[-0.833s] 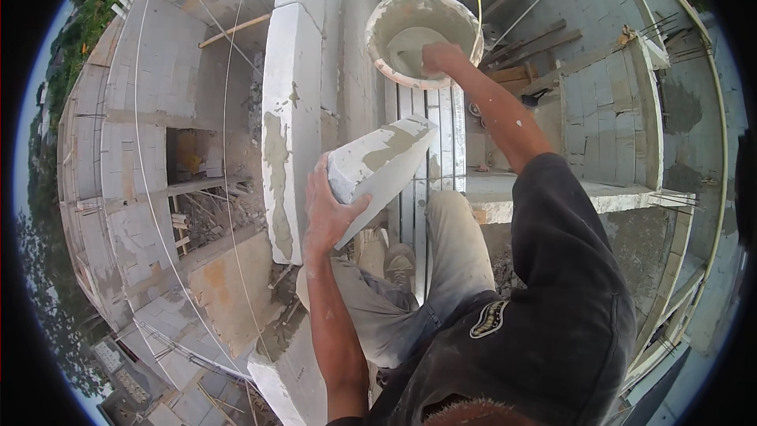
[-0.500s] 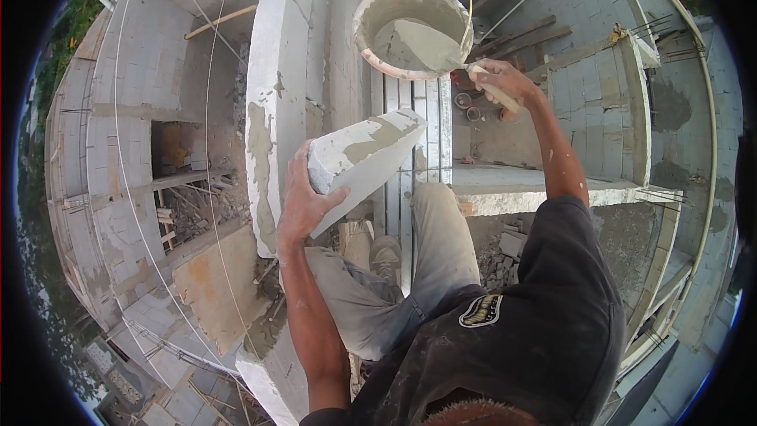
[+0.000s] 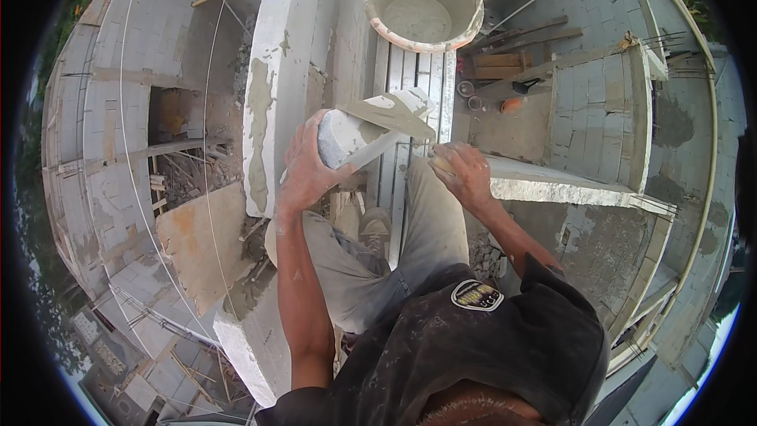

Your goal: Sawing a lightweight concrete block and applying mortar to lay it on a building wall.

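My left hand [image 3: 306,167] grips the near end of a white, light concrete block [image 3: 341,139] and holds it tilted above my knees. Grey mortar lies smeared along its upper face. In my right hand [image 3: 467,175] is the handle of a trowel [image 3: 394,118], its wet, mortar-coated blade lying over the block's upper face. Past the block, a bucket [image 3: 386,34] with grey mortar inside stands on the metal planks [image 3: 430,83], its thin handle leaning to the right.
Left of the block runs a wall [image 3: 276,99] of white blocks with mortar on its top edge. Thin strings [image 3: 206,99] stretch down at the left. Far below lie rooms with rubble [image 3: 189,193] and timber [image 3: 544,35]. A ledge [image 3: 568,185] crosses at the right.
My right hand has brought the trowel from the bucket back toward me, onto the block. The left hand still holds the block. The bucket appears higher in the picture.
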Demonstrator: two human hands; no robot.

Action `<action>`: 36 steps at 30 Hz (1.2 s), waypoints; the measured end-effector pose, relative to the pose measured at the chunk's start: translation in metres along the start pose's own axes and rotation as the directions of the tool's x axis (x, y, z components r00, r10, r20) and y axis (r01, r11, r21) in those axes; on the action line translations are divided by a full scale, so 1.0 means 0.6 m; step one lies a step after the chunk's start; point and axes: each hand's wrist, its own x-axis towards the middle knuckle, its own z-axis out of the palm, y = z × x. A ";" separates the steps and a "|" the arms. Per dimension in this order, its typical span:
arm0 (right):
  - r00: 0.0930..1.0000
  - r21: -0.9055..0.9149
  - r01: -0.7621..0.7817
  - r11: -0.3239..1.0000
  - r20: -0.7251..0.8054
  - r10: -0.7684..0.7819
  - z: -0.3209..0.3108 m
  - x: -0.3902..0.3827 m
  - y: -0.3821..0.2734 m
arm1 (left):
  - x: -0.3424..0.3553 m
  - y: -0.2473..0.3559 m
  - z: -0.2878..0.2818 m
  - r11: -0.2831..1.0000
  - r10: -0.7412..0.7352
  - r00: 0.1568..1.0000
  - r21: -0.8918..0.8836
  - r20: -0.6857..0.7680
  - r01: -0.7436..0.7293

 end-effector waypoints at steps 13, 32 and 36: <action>0.947 -0.252 -0.254 0.934 0.132 0.293 -0.025 -0.010 0.021 | -0.007 0.004 -0.004 0.999 -0.044 0.997 -0.009 0.059 0.045; 0.403 0.454 -0.891 0.009 0.781 0.478 -0.062 0.047 0.120 | -0.013 0.020 0.001 0.998 0.045 0.999 0.039 0.024 -0.045; 0.348 0.367 -0.930 -0.011 0.891 0.293 -0.046 0.016 0.119 | -0.004 0.022 0.006 0.999 0.029 0.999 -0.014 0.023 -0.029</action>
